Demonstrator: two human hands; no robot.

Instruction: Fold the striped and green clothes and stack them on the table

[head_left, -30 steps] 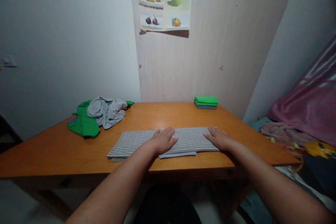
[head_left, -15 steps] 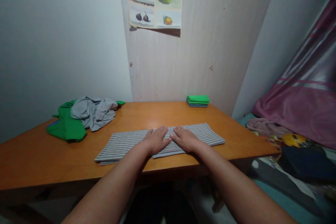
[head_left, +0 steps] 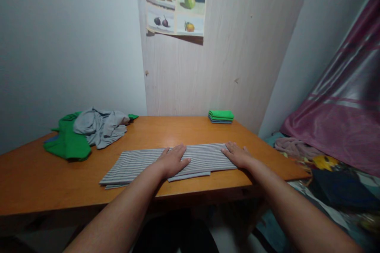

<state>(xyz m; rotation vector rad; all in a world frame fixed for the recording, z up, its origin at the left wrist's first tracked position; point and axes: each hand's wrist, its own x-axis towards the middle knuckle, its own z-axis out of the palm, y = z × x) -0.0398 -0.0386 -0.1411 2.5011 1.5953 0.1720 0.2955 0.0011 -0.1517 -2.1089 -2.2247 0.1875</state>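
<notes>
A: What lies beneath the hands?

B: A wooden table (head_left: 166,130), spreading out to either side of them. On it, directly under the left hand (head_left: 171,162) and the right hand (head_left: 238,155), is a long striped cloth (head_left: 204,158).

A: Does either hand grip it?

B: Neither closes on anything. Both lie palm down, fingers slightly spread, the left near the middle, the right over the right end. Pressing that far apart probably keeps the fabric flat.

A: Which way does it point?

B: Its long axis runs left to right, the right end slightly farther off; the stripes follow that length.

A: And around it?

B: Beyond and left of the left hand, a crumpled grey cloth (head_left: 101,128) partly covers a green cloth (head_left: 71,142), apparently kept out of the way. Beyond the right hand, a folded stack (head_left: 221,116) sits squared, likely for steadiness. Just nearer than the left hand, a pale strip (head_left: 191,176) peeks out; whether it belongs to the striped cloth cannot be told.
</notes>
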